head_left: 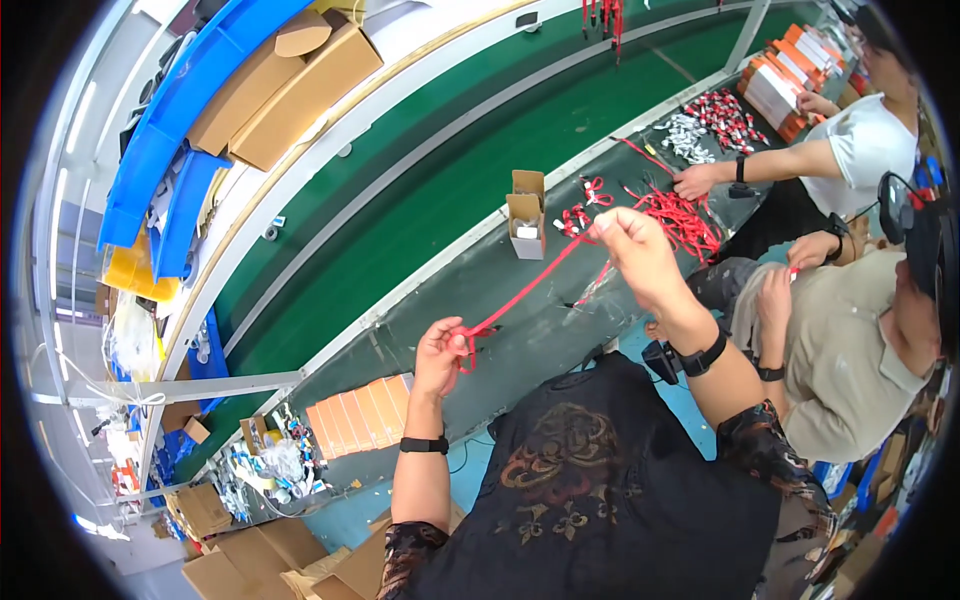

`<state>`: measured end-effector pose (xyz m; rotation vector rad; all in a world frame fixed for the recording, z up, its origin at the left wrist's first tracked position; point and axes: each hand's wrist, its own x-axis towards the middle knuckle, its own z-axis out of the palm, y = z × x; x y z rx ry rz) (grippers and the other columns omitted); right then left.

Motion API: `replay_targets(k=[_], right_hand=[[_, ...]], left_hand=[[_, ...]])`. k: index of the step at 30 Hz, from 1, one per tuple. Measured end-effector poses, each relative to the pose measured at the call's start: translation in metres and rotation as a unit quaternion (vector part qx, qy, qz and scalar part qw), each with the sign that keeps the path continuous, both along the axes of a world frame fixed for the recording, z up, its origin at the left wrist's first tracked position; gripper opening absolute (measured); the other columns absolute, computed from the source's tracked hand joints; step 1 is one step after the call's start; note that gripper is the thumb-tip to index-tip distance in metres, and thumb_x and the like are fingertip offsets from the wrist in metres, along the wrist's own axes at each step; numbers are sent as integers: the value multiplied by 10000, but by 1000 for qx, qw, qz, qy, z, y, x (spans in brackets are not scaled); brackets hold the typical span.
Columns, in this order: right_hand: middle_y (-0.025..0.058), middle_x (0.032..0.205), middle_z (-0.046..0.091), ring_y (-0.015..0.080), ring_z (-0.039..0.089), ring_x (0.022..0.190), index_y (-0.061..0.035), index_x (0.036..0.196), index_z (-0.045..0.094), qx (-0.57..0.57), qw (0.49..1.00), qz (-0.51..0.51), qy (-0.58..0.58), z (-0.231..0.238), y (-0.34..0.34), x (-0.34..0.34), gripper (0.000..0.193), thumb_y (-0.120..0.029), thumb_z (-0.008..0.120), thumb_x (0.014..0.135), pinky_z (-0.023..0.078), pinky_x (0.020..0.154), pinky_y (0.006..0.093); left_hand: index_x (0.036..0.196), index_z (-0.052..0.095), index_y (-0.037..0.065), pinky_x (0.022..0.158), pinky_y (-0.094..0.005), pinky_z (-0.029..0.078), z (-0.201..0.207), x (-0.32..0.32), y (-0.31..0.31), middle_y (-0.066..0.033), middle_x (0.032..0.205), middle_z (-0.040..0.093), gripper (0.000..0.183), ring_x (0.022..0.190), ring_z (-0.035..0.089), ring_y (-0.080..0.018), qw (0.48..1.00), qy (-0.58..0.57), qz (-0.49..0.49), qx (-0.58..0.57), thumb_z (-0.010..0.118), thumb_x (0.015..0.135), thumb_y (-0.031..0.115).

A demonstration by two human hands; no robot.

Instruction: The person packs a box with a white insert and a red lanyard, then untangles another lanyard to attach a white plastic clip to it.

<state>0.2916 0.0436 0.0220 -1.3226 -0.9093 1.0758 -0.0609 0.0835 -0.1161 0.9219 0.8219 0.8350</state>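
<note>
A red cord (533, 283) is stretched on a slant above the tabletop (400, 345), running from near left to far right between the two hands, which are well apart. The left hand (438, 358) is closed on the cord's near end, where a short loop hangs below the fingers. The right hand (640, 255) pinches the far end between thumb and fingertips; a pale bit seems to show there, though it is too small to make out.

Just left of the right hand lie small red bundles (573, 220) with white pieces, and beside them stands a small cardboard box (527, 238) with its flap up. To the right is a tangled pile of red cords (690, 228), with a co-worker's hand (692, 181) at its far edge. Beyond that lie white pieces (685, 138) and red-and-white pieces (735, 118). A second co-worker, in a beige shirt (845, 345), sits on the right. Near left, a row of orange boxes (360, 418) lies beside a clutter of small plastic parts (275, 470). A green conveyor belt (420, 195) runs along the far side.
</note>
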Motion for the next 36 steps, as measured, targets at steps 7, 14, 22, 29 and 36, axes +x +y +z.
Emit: replay_targets(k=[7, 14, 22, 29, 36], right_hand=[[-85, 677, 486, 11, 354, 566, -64, 885, 645, 33, 996, 52, 57, 43, -10, -2, 262, -287, 601, 1015, 271, 502, 190], [-58, 698, 562, 3, 462, 621, -16, 910, 666, 28, 977, 212, -28, 95, -21, -14, 225, -207, 605, 1012, 368, 538, 200], [-50, 759, 581, 29, 468, 659, -13, 898, 657, 42, 958, 283, -21, 87, -16, -15, 265, -239, 594, 1021, 395, 586, 218], [-13, 789, 646, 43, 555, 644, -56, 941, 661, 2, 959, 283, -4, 86, -7, 5, 276, -311, 588, 1018, 444, 570, 210], [1, 796, 632, 63, 574, 682, -18, 992, 662, 0, 960, 278, -34, 48, 2, -7, 233, -250, 659, 972, 445, 585, 236]], left_hand=[[1071, 702, 23, 629, -233, 456, -58, -5, -4, -4, 859, 654, 170, 681, 561, -86, 969, 216, 89, -83, 631, 916, 29], [1303, 601, 60, 1064, -440, 430, -24, 38, -23, -221, 1316, 578, 573, 1255, 534, -375, 732, 589, 84, 332, 773, 785, 236], [1340, 529, -9, 1026, -381, 443, 153, 143, -10, -142, 1268, 617, 520, 1204, 579, -260, 917, 33, -106, 383, 716, 894, 183], [1025, 613, 1, 702, -283, 501, 159, 146, 8, -55, 910, 643, 159, 797, 606, -123, 959, 1, -81, 270, 578, 1021, 155], [1142, 553, 23, 602, -243, 474, 207, 140, 8, -6, 827, 536, 204, 638, 501, -71, 967, 15, -8, 255, 624, 994, 142]])
